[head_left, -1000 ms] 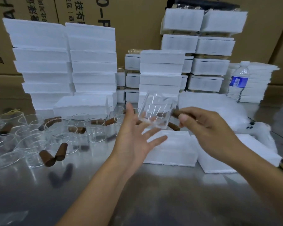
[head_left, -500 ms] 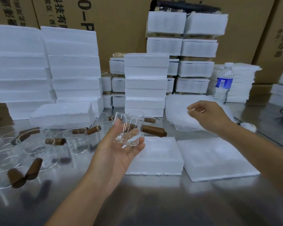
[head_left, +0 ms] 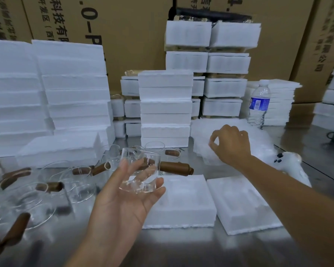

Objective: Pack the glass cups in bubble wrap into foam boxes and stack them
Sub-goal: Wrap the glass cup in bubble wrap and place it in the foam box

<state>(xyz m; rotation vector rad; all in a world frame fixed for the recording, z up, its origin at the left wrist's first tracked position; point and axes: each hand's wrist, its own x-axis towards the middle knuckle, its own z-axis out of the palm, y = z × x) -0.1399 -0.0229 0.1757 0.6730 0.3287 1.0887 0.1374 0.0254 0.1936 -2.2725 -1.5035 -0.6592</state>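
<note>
Clear brown-handled glass cup [head_left: 141,170], centre frame, gripped by left hand [head_left: 120,199]; right hand [head_left: 231,145] had moved rightward, pinching white bubble wrap [head_left: 202,135] — wrapping next.

Left hand [head_left: 121,197] palm up, fingers [head_left: 116,180] cupped, right hand [head_left: 232,145] outstretched, fingers pinching

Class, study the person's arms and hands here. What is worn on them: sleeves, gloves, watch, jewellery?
The left hand and the right hand wear no gloves. The left forearm and right forearm are uncovered as far as the frame shows: no sleeve, watch or bracelet. A tiny glint on a right-hand finger might be a ring; too small to tell.
</note>
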